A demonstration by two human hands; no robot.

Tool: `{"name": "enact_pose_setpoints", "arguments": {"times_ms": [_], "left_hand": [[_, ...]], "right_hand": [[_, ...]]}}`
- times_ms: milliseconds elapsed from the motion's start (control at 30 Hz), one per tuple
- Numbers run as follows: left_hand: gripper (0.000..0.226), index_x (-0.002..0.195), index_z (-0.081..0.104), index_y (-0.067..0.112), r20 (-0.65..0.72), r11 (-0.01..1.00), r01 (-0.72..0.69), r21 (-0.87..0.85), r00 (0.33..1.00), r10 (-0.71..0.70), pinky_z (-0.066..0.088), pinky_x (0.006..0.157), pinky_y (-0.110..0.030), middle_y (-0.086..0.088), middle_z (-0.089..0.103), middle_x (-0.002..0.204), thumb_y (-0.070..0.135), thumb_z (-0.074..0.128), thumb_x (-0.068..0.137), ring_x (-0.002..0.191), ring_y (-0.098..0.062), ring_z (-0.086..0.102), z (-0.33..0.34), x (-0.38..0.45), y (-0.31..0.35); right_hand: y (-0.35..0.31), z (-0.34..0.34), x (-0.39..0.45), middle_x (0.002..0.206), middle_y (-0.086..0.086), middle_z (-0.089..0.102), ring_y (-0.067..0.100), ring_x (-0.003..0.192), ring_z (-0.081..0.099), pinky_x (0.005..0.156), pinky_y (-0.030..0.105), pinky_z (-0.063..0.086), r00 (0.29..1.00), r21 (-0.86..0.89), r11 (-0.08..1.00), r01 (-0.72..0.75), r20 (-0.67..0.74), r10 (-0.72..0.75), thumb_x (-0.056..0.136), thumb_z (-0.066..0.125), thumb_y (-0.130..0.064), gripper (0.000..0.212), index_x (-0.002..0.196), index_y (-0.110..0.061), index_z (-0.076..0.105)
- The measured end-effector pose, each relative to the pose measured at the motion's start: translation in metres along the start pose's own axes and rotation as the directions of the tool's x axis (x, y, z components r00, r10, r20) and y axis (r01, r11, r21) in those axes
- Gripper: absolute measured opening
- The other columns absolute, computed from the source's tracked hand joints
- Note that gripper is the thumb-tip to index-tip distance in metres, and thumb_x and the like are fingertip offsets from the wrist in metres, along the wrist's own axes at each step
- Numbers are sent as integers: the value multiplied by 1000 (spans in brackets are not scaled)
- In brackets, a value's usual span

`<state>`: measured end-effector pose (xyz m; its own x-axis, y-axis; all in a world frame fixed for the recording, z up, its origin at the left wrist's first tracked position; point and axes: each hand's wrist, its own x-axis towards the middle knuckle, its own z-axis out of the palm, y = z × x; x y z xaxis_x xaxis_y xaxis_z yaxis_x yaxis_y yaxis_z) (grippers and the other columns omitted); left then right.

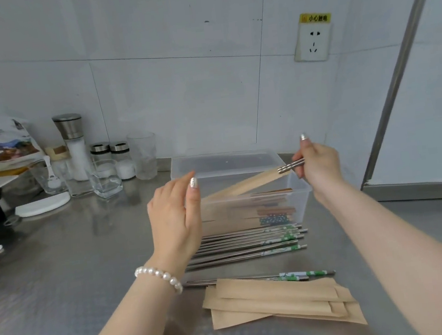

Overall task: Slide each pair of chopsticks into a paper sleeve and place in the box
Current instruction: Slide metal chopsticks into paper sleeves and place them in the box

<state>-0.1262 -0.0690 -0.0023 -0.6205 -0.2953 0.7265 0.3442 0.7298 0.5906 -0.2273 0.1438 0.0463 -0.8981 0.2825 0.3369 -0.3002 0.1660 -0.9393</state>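
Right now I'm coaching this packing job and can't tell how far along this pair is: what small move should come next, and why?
Probably lower the sleeved pair into the clear box and let go. The right hand grips its metal ends above the box's right end, and the sleeve slants down over the opening toward the open left hand. Bare chopsticks and empty sleeves wait on the counter.

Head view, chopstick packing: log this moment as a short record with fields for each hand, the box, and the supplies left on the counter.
right hand: right hand pinches the steel ends of a pair of chopsticks in a brown paper sleeve, tilted over the box
left hand: left hand open, holding nothing, at the box's left end
box: clear plastic box, lid off, sleeved pairs already inside
unsleeved: steel chopsticks with green-patterned ends on the counter in front of the box
sleeves: stack of empty brown paper sleeves nearest the camera
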Motion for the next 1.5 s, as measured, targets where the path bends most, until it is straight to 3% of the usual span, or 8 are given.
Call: {"name": "enact_pose_setpoints", "arguments": {"times_ms": [200,433,633,767,900,1000,1200,1500], "left_hand": [[70,103,65,19,71,994,-106,-36,992,108,41,83,-41,4,65,96,59,8,91,91,-21,55,4,-5,5],[77,87,67,9,119,991,-131,-16,984,132,39,81,-37,2,65,88,60,8,91,88,-20,54,6,-7,5],[54,84,66,20,251,988,-145,-53,956,154,42,80,-37,8,62,86,58,27,89,86,-15,54,6,-10,6],[42,89,69,19,491,982,-171,-78,851,187,46,74,-26,11,61,83,54,49,75,76,-6,55,9,-16,11],[37,92,69,21,713,983,-172,-65,682,167,44,77,-21,13,59,88,48,74,67,79,-5,54,14,-26,22],[48,94,69,23,788,987,-144,-75,598,147,45,80,-22,13,60,92,52,78,58,85,-6,55,16,-31,29],[57,92,69,26,867,983,-152,-107,469,167,44,71,-20,14,59,86,49,86,43,77,-6,53,17,-39,42],[44,88,69,25,894,994,-95,-46,441,83,35,60,-7,18,57,74,37,87,50,69,4,49,19,-41,46]], "right_hand": [[9,26,-12,48,3,54,21,54,53,62,29,40,980,-312,945,94,198,-32,97,33,-47,57,57,-14,56],[11,21,-13,101,14,66,35,112,46,90,39,37,926,-712,624,322,373,-52,96,10,-53,77,91,-3,68],[10,-7,-9,92,17,69,36,100,54,86,42,43,896,-615,652,443,281,-344,99,23,-43,64,84,-4,71],[10,-29,-14,83,8,68,33,92,57,79,34,41,876,-478,736,480,223,-427,98,28,-39,56,79,-7,70],[26,-45,-23,78,12,65,33,87,59,73,36,43,915,-410,818,403,188,-357,97,43,-26,36,76,-7,65],[33,-51,-33,66,13,58,26,65,54,65,32,41,913,-357,869,342,345,-217,88,59,-17,22,66,-20,61],[23,-65,-47,48,-11,53,-1,45,45,53,22,40,601,-485,813,323,769,220,73,77,-15,14,66,-15,64],[12,-75,-55,56,-12,59,4,56,52,50,20,38,358,-539,755,374,835,418,71,79,-26,13,70,-21,66]]}}
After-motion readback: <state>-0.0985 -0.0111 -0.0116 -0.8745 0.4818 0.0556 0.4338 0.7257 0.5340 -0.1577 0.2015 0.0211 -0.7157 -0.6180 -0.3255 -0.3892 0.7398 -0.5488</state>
